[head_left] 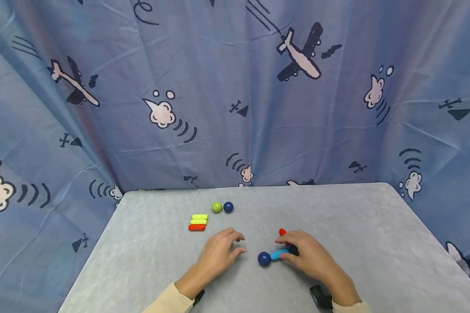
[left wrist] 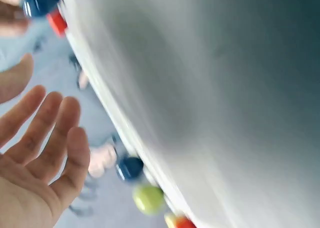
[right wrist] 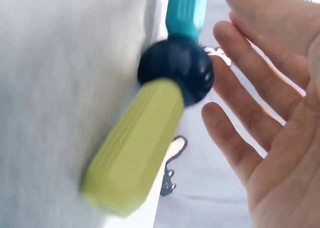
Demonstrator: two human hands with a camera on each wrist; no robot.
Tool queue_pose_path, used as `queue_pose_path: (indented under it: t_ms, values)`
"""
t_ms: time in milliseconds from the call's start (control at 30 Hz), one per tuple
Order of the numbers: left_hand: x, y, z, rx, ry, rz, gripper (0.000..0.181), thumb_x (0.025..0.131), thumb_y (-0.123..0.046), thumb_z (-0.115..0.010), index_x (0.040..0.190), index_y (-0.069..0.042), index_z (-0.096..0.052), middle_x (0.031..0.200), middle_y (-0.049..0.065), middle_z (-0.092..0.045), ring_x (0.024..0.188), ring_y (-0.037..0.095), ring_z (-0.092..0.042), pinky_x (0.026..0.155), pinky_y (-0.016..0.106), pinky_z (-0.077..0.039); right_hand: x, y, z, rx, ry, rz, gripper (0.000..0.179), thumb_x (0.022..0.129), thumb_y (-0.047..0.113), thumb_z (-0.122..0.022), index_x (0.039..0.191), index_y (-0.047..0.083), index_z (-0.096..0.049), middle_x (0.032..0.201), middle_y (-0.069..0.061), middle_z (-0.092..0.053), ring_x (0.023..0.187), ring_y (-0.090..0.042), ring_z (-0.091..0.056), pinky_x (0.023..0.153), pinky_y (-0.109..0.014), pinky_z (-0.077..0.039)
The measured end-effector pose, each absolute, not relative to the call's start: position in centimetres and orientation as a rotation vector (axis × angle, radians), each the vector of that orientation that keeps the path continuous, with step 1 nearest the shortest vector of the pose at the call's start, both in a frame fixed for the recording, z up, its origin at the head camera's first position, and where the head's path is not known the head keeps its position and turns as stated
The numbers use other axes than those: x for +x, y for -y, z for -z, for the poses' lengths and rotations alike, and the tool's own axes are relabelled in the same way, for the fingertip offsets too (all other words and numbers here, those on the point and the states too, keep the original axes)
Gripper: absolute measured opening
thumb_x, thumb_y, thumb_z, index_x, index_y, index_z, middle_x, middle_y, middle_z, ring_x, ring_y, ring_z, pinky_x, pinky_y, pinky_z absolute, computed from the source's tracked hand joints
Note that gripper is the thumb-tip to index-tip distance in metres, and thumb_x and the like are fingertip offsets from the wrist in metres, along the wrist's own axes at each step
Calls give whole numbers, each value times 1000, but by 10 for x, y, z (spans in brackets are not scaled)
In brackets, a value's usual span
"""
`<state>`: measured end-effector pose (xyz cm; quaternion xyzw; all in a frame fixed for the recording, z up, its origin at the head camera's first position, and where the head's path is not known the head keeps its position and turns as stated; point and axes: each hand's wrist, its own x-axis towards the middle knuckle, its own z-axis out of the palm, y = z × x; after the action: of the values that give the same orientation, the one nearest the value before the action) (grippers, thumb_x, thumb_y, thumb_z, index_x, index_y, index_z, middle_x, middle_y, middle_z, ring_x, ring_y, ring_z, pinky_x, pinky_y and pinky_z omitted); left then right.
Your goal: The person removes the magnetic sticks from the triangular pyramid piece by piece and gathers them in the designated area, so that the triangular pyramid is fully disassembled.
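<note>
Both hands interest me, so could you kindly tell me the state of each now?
Left hand: open, holding nothing.
Right hand: open beside the blue stick; no grip shows.

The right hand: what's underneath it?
In the head view, a dark blue ball partly shows beneath the right hand, which covers the yellow-green stick joined to that ball; the right wrist view reveals it.
</note>
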<state>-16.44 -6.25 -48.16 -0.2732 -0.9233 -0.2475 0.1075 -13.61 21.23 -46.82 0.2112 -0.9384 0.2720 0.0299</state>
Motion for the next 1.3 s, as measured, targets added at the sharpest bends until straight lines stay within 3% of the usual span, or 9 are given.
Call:
queue_pose_path:
  t_ms: [233, 433, 900, 1100, 1300]
  values:
    - [-158, 28, 486, -1032, 2814, 611, 35, 82, -43, -79, 107, -20, -74, 92, -9, -69, 78, 1, -60, 71, 18, -49, -138, -215, 471, 528, 2922, -791, 32, 78, 25, -84, 109, 23, -74, 115, 7, -66, 107, -16, -56, 93, -45, -50]
    - [-158, 21, 491, -1095, 2802, 500, 37, 80, -48, -80, 106, -22, -74, 90, -11, -68, 74, -3, -57, 67, 15, -46, -139, -216, 476, 569, 2954, -836, 33, 77, 25, -85, 108, 24, -74, 114, 8, -66, 105, -16, -57, 92, -45, -50]
    - [-147, 37, 492, -1011, 2912, 606, 34, 80, -42, -82, 104, -19, -75, 89, -10, -67, 75, -2, -56, 69, 17, -47, -132, -197, 483, 715, 2926, -789, 22, 81, 28, -81, 102, 29, -77, 109, 14, -67, 102, -14, -54, 90, -42, -49]
    - [-137, 47, 491, -807, 3005, 875, 31, 77, -35, -85, 101, -19, -75, 84, -12, -62, 69, -4, -47, 63, 16, -41, -131, -183, 482, 764, 2905, -772, 21, 81, 28, -80, 101, 30, -78, 107, 14, -68, 100, -12, -54, 90, -40, -48]
    - [-133, 52, 490, -652, 2999, 1046, 29, 74, -31, -88, 98, -20, -76, 83, -13, -60, 71, -3, -49, 63, 18, -41, -132, -172, 480, 765, 2907, -728, 22, 80, 28, -81, 101, 29, -78, 105, 14, -68, 99, -11, -53, 89, -42, -47]
